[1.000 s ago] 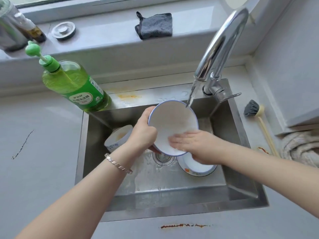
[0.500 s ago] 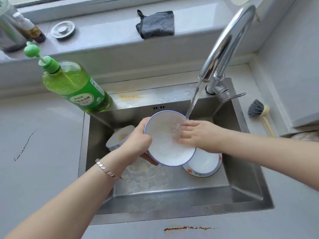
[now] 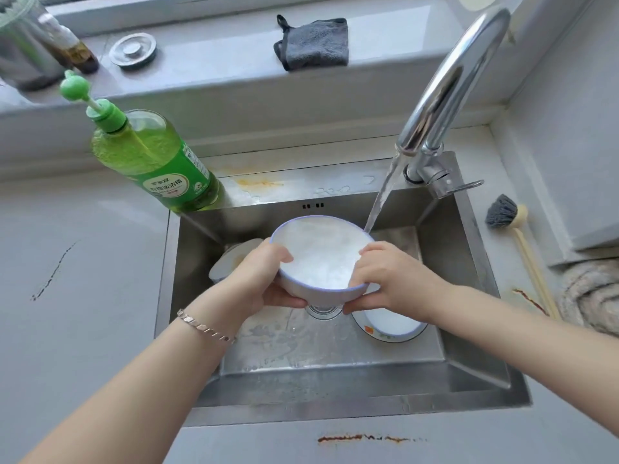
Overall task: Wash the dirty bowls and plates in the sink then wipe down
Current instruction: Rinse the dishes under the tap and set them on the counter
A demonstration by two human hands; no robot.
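Cradling the bowl (image 3: 321,259) above the drain (image 3: 323,311) of the sink (image 3: 335,406), clasped it from opposite sides: left hand (image 3: 264,279) on the near-left wall, thumb hooked over the rim and fingers curled under the base; right hand (image 3: 392,279) on the right wall, thumb on the rim, fingers tucked beneath. Held its mouth upward, tipped slightly towards the body (cloudy water inside). Met the stream (image 3: 382,202) from the tap (image 3: 452,85) at the far-right rim, just beyond the right thumb, so nearer that hand. Judged the coming move to hinge on that: shifting the bowl right and back under the flow, or tipping it out clear of the second bowl (image 3: 231,259) and the plate (image 3: 392,326) below.
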